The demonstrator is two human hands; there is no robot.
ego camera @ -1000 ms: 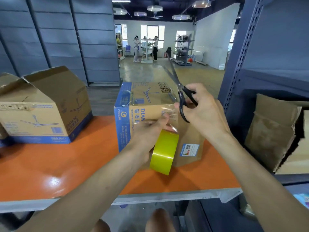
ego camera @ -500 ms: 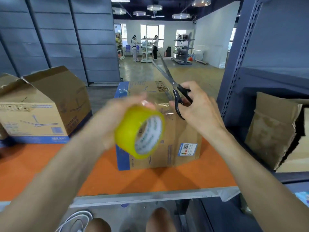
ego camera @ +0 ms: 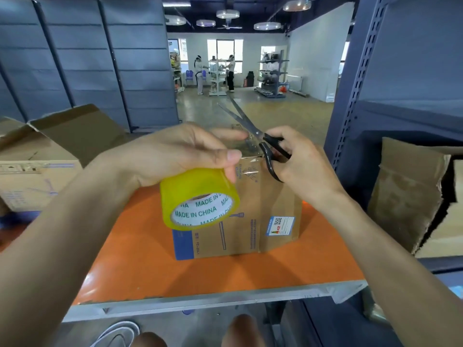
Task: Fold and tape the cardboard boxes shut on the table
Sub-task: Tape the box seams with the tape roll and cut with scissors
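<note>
Taping the box, roll in one hand and scissors in the other.

The closed cardboard box (ego camera: pixel 250 221) stands toward the right end of the orange counter (ego camera: pixel 150 271), with a shiny strip of clear tape over its near top edge. My left hand (ego camera: pixel 175 154) is curled round the one yellow tape roll (ego camera: pixel 198 199), thumb on its outer face, and holds it in the air before the box's left part, the printed core facing me. My right hand (ego camera: pixel 300 166) grips the one pair of scissors (ego camera: pixel 250 131) by the black handles above the box top, blades slightly apart and pointing up and away to the left. Both forearms reach in over the near edge. I count two boxes on the counter: the second box (ego camera: pixel 50 159) sits at the left end, flaps up.
</note>
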